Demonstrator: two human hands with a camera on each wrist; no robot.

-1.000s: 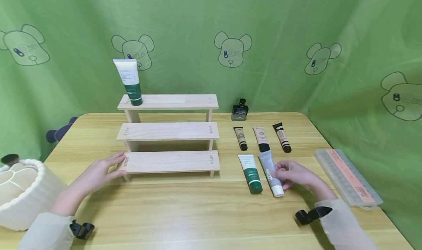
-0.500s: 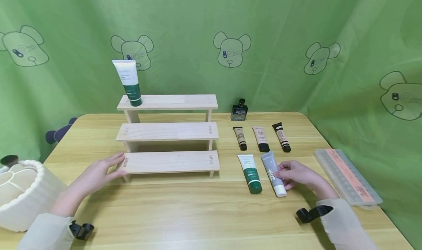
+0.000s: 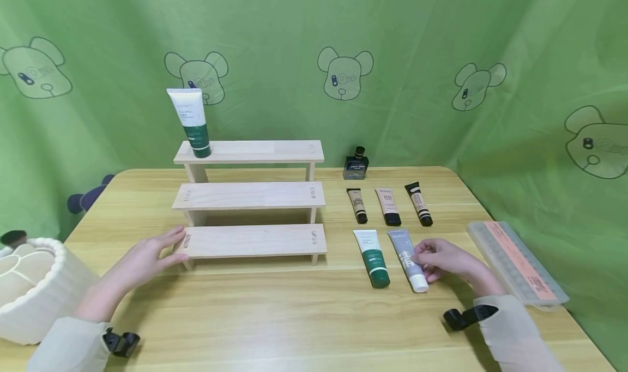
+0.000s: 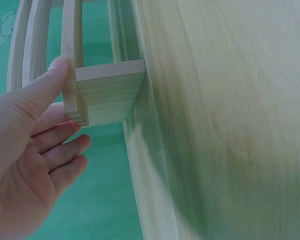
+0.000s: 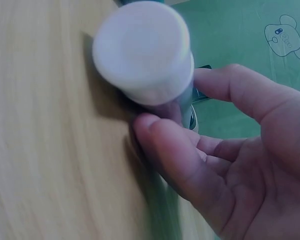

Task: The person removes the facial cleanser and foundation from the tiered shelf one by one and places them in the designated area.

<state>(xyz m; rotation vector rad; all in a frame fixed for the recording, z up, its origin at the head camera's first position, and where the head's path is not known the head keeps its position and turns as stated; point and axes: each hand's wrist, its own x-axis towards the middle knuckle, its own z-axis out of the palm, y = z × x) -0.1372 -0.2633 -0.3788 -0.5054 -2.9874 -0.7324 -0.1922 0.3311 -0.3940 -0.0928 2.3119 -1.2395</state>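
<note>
My right hand [image 3: 444, 260] pinches a lavender-grey squeeze tube [image 3: 406, 255] by its right side. Its white cap [image 5: 142, 52] faces the camera in the right wrist view, close over the table. Left of it lies a white and green squeeze tube [image 3: 372, 257]. At the other side, my left hand [image 3: 147, 256] holds the left end of the lowest board of a three-step wooden shelf [image 3: 252, 241]. The left wrist view shows the thumb [image 4: 55, 75] against the board's edge, with the other fingers curled loosely below. A second white and green tube [image 3: 192, 122] stands cap-down on the top step.
Behind the right hand lie three small tubes, one beige [image 3: 357, 205], one pink [image 3: 388, 206] and one black-ended [image 3: 419, 203]. A dark perfume bottle [image 3: 356, 165] stands farther back. A clear plastic case [image 3: 517, 263] lies at right, a white basket [image 3: 54, 295] at left.
The lavender-grey tube has shifted slightly right with my right hand, and its flat end has come nearer to me. My left hand has stayed on the shelf.
</note>
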